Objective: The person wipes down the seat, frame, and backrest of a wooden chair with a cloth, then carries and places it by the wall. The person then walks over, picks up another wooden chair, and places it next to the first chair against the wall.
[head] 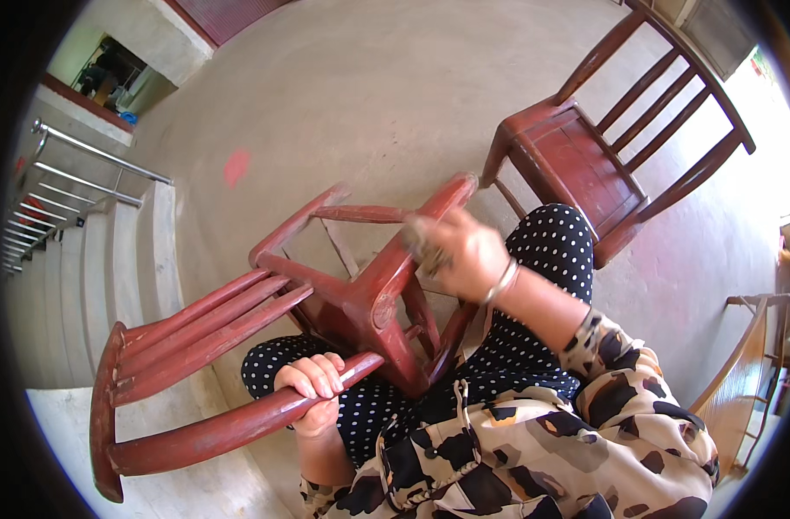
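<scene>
A worn red wooden chair (352,292) lies tipped over across my lap, its slatted back pointing to the lower left and its legs away from me. My left hand (314,389) is wrapped around the thick outer post of the chair's back. At one of the legs is my right hand (463,256), blurred, with a crumpled greyish-brown cloth or pad (427,246) in its fingers against the red wood. The exact kind of pad cannot be told. A metal bangle (502,281) circles my right wrist.
A second red wooden chair (579,162) stands upright at the upper right, close to my knee. Stairs (125,253) with a metal railing (103,156) go down at the left. A wooden piece of furniture (725,383) stands at the lower right. Concrete floor (343,97) lies beyond the chairs.
</scene>
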Tool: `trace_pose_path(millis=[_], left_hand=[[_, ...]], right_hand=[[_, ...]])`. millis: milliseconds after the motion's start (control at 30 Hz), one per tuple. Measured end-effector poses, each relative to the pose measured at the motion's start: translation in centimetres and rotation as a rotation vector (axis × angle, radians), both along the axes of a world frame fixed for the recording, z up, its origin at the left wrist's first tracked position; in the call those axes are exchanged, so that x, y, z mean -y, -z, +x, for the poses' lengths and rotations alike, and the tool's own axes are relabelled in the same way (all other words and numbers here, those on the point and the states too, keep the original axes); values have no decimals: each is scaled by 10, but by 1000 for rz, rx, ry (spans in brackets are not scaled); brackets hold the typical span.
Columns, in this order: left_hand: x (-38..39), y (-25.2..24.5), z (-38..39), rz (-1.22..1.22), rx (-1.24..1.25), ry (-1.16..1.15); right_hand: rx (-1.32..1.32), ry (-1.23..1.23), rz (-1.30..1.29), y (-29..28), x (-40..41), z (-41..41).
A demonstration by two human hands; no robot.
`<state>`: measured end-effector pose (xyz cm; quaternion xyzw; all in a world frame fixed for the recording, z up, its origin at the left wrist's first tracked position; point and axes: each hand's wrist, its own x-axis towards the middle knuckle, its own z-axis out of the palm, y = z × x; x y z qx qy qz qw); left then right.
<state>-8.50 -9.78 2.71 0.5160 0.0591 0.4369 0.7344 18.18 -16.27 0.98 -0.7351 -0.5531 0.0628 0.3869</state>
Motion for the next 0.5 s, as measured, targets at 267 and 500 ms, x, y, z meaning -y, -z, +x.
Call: trace_pose_path(millis=[267,500], left_hand=[[13,1,7,-2,-18,12],[18,-8,1,-40,-100,-102]], right_hand=[[23,183,-365,52,-14,81],[-91,-557,210,-60,-1,-28]])
